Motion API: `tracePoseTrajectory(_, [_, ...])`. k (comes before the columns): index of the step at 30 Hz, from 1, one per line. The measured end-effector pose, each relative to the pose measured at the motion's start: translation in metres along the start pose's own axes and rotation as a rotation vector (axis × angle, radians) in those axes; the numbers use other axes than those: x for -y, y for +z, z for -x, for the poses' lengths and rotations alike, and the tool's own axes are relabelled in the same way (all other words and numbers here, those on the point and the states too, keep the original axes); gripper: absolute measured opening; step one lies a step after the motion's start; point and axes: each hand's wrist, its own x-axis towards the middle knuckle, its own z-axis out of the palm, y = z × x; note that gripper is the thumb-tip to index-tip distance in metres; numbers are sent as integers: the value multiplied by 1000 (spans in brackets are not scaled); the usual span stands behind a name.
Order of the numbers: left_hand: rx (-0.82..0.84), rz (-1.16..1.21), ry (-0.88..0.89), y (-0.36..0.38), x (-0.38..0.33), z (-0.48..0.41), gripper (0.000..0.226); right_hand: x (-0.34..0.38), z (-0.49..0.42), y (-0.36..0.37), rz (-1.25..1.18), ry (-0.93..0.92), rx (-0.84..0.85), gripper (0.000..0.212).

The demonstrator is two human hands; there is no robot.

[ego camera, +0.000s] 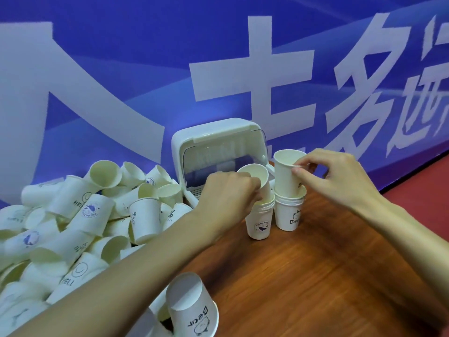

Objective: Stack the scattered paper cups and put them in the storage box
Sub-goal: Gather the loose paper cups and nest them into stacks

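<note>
Two short stacks of white paper cups stand upright on the wooden table: a left stack (259,224) and a right stack (288,216). My left hand (228,190) grips a tilted cup (256,177) whose base sits in the top of the left stack. My right hand (332,176) pinches the rim of an upright cup (288,171) resting partway in the right stack. Behind them stands the white storage box (216,147) with its clear lid raised. A big heap of scattered cups (73,222) fills the left side.
An upside-down cup (194,310) printed "Bear" lies at the near edge beside my left forearm. A blue banner with large white characters (267,69) rises right behind the table. Bare wood (328,276) spreads to the right; red floor shows beyond the table's right edge.
</note>
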Motion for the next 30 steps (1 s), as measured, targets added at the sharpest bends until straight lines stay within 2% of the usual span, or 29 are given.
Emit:
tracePoseTrajectory(4, [74,4,45,9,4,0,35,0,3,6,52,-20,54,18])
tracePoseTrajectory(7, [211,40,91,19,0,2,37,-4,8,15,134,6,126,23])
tracePoseTrajectory(10, [302,137,40,27,0,0,35,-8,16,32,224,33,278,25])
tracePoseTrajectory(13, [327,184,-11,29,0,-4,32,-12,18,39,209,79,305,21])
tracePoseTrajectory(19, [277,135,-63,23,-11,1,33,-4,14,37,311,126,361,21])
tracePoseTrajectory(24, [122,72,-44,13,-8,16,42,16,6,25,551,101,463,31])
tracePoseTrajectory(27, [45,21,-57,0,8,29,36,30,5,26,672,13,359,36])
tracePoseTrajectory(30, [21,-21,-89,-15,38,52,30,55,4,34,646,-69,216,32])
